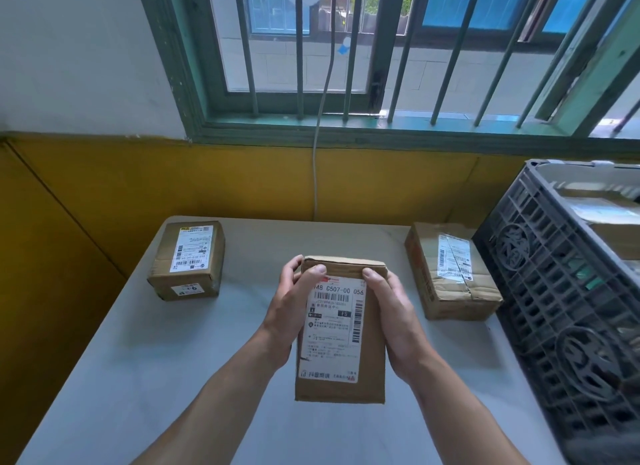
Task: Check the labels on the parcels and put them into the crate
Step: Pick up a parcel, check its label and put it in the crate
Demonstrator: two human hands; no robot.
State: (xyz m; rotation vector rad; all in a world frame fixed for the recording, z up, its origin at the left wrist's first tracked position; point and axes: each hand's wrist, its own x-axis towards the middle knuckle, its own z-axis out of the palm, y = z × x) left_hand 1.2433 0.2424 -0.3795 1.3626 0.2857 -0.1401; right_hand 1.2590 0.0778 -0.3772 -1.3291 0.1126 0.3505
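We've got the parcel (341,340) clamped btwn both hands, left hand (289,312) & right hand (393,308) fingers (313,274) curled over its top edge, label up, above the table (173,378).

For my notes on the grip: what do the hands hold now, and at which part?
Both hands hold one cardboard parcel by its long sides: left hand on the left edge, right hand on the right, thumbs on the labelled face.
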